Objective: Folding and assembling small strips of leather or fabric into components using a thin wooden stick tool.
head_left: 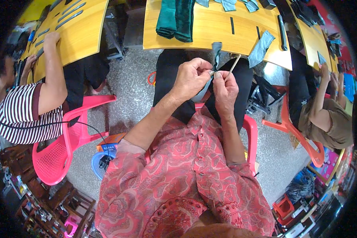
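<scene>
The left hand and right hand pinch a grey-blue fabric strip near the front edge of the yellow tabletop. The right hand also holds a thin pale rod. Folded dark green cloth lies on the tabletop; a black bar lies farther right.

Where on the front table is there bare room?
Bare wood shows on the yellow table between the green velvet cloths and the left short black strip, beyond the held grey fabric strip. Crowded: the right end, with the loose grey piece and long black bar.
</scene>
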Action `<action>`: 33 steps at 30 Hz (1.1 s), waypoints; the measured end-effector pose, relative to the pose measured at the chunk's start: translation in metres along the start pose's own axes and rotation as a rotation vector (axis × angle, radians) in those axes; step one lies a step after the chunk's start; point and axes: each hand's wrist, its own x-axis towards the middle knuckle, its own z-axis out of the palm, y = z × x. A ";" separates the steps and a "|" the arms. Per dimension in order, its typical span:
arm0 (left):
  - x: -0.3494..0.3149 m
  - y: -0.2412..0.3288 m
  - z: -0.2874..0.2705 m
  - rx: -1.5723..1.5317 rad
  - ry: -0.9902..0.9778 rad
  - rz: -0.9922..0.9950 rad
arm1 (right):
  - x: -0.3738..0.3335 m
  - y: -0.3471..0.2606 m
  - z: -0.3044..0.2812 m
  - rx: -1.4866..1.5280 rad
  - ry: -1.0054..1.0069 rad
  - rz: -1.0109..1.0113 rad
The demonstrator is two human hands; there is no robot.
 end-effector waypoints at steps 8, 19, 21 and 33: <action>0.004 0.008 -0.008 0.470 0.057 0.040 | 0.001 0.009 0.009 -0.557 0.063 -0.347; 0.011 -0.015 -0.005 -0.205 0.082 0.012 | 0.006 -0.012 0.015 0.074 -0.158 0.179; 0.015 -0.025 -0.007 -0.134 0.274 0.120 | 0.010 -0.014 0.016 0.090 -0.205 0.208; 0.018 -0.014 -0.018 -0.321 0.023 -0.151 | 0.129 -0.025 0.020 -1.185 0.255 -0.484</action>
